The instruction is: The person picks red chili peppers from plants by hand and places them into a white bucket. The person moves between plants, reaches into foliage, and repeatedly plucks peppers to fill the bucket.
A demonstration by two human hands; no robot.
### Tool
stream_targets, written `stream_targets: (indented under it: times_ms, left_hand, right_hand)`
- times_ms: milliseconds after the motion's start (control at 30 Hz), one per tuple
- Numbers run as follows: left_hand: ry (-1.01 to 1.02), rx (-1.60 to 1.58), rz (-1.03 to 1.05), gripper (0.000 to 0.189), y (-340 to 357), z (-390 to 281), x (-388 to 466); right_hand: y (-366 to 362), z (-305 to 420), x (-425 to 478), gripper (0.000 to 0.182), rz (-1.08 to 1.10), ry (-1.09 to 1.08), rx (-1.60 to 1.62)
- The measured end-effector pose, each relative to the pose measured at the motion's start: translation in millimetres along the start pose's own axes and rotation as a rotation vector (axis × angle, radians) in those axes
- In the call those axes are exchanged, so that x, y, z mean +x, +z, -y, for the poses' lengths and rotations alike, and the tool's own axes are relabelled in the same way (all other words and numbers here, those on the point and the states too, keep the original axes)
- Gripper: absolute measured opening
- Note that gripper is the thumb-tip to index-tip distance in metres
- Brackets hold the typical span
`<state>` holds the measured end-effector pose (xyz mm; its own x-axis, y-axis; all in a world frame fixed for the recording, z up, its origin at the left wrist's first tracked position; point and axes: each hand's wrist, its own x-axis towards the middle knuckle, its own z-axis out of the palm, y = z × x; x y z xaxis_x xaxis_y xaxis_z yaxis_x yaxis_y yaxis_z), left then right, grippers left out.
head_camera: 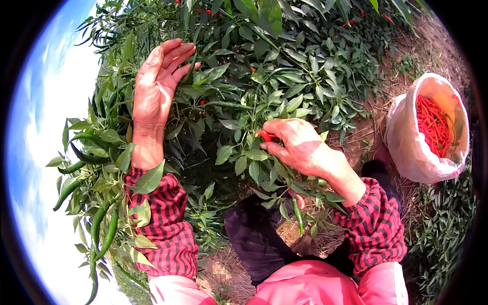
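Red chili peppers [263,135] are pinched between the thumb and fingers of my right hand [301,146], among the leaves at the centre. My left hand [162,80] is raised among the pepper plants at the upper left, palm turned inward and fingers apart, with nothing seen in its grasp. A green chili pepper [192,68] hangs close by its fingers. Another green chili [297,213] dangles below my right hand. Long green chilies [111,232] hang on the branches left of my left sleeve.
A white sack-like container [406,141] holding many red chilies [432,126] stands on the ground at the right. Dense pepper foliage [305,72] fills the top. Straw-covered soil [228,270] lies around my legs, and more plants [442,232] grow at the lower right.
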<state>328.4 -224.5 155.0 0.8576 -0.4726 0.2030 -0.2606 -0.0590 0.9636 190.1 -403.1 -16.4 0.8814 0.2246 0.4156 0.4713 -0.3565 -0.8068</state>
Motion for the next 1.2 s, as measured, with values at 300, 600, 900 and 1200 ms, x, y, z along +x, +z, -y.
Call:
stream_targets:
  times_ms: [300,600,900,1200]
  left_hand:
    - [-0.257,0.955,0.272,0.035,-10.4,-18.7,-15.0]
    - [-0.117,1.155,0.14,0.04,-69.0,1.5,-31.2]
    - [0.005,0.873,-0.246,0.028,-71.7,17.2,-32.6]
    - [0.134,0.955,-0.202,0.028,-77.0,17.9,-38.6]
  right_hand:
    - [12.2,-23.0,6.6,0.013,-0.146,0.172,0.931]
    - [-33.9,35.0,15.3,0.032,0.07,0.389,0.955]
    - [5.1,53.6,149.7,0.017,0.199,-0.023,0.01]
    - [99.3,29.7,191.8,0.018,0.058,-0.101,-0.21]
